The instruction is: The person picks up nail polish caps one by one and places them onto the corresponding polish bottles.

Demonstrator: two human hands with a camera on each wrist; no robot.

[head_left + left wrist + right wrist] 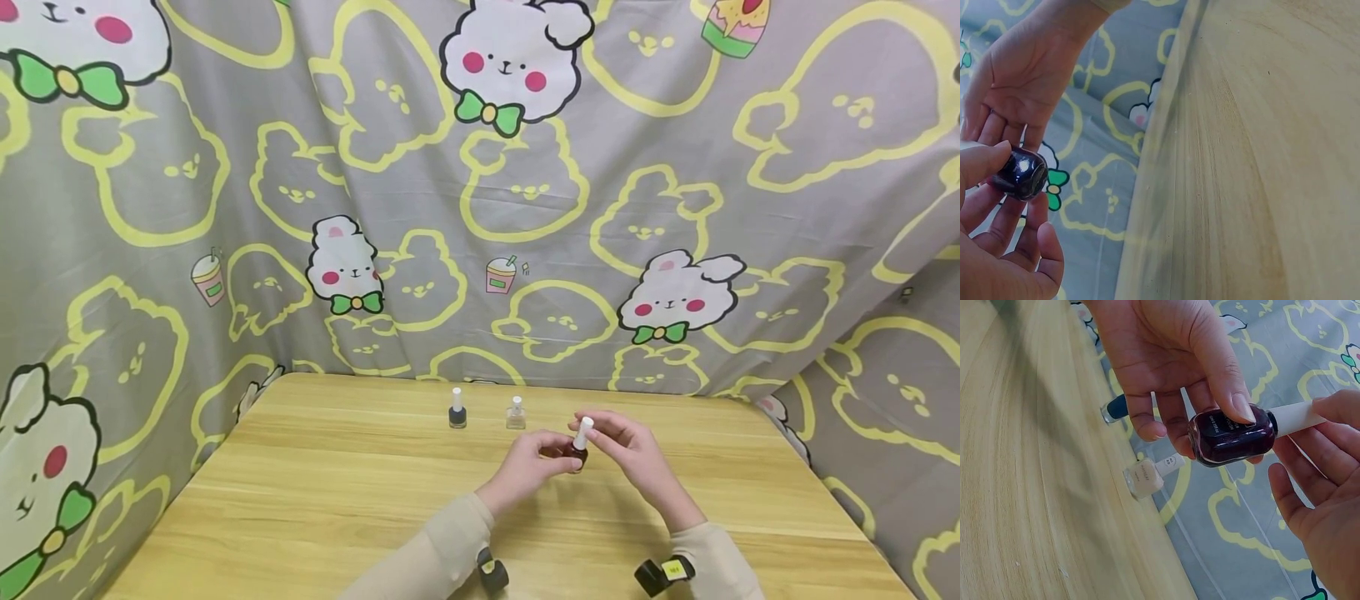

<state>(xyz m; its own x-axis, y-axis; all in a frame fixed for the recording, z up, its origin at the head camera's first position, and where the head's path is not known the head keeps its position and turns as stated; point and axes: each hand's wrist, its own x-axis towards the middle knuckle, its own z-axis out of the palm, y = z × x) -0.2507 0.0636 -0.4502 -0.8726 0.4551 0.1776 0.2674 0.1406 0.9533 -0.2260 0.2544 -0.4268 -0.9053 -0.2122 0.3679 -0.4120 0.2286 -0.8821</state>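
A dark red nail polish bottle (1232,440) with a white cap (1294,419) is held above the table between both hands. My left hand (525,467) grips its glass body, the thumb lying across the label in the right wrist view. On the cap, my right hand (630,450) has its thumb on one side and fingers behind. The cap is still seated on the bottle neck. Behind the hands stand a dark blue nail polish bottle (457,415) and a pale, see-through one (515,417), both upright with white caps.
The wooden table (337,483) runs back to a grey patterned curtain (420,192), which also hangs along both sides. A black wrist strap device (492,572) sits at the left sleeve, another (660,575) at the right.
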